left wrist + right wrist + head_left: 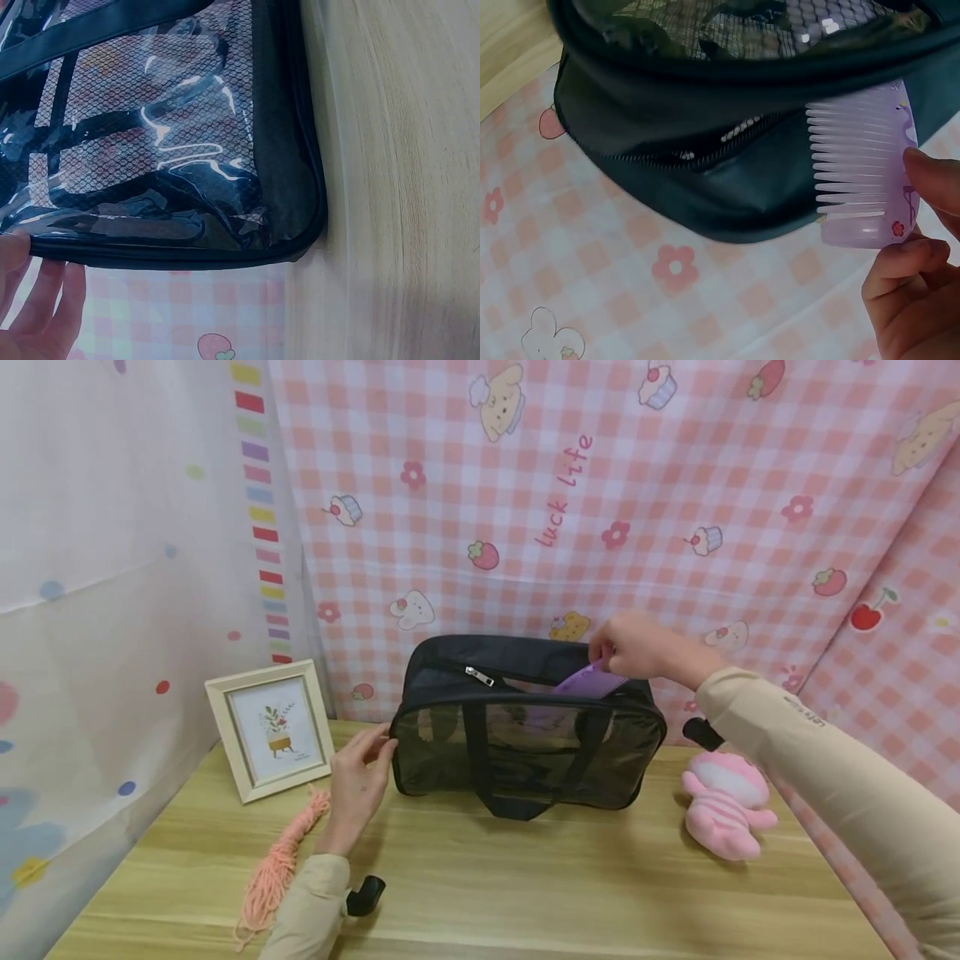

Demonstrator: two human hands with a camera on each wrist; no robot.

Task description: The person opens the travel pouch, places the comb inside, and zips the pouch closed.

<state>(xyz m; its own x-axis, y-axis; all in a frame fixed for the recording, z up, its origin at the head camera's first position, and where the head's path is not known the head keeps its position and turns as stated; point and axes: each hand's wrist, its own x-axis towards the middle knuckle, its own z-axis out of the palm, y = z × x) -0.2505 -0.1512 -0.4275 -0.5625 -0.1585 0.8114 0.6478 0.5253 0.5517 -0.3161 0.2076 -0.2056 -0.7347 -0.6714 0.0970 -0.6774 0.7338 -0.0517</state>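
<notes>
A black bag (pixel 517 752) with see-through panels stands upright on the table, its top zipper undone. At its left side my left hand (pixel 362 777) pinches the piped edge, thumb in front and fingers (pixel 73 300) behind. My right hand (pixel 633 647) is above the bag's right end and grips a purple comb (pixel 588 681) by its back. In the right wrist view the comb (pixel 870 165) shows its long teeth and a printed flower; its far end is hidden inside the bag's opening. The silver zipper pull (pixel 479 676) lies left of the comb on the bag's top.
A cream picture frame (pixel 243 781) stands at the back left, with a bundle of peach cord (pixel 277 868) before it. Right of the bag lies a pink plush toy (pixel 723 814). A checked cloth (pixel 450 527) hangs right behind the wooden table (pixel 562 893).
</notes>
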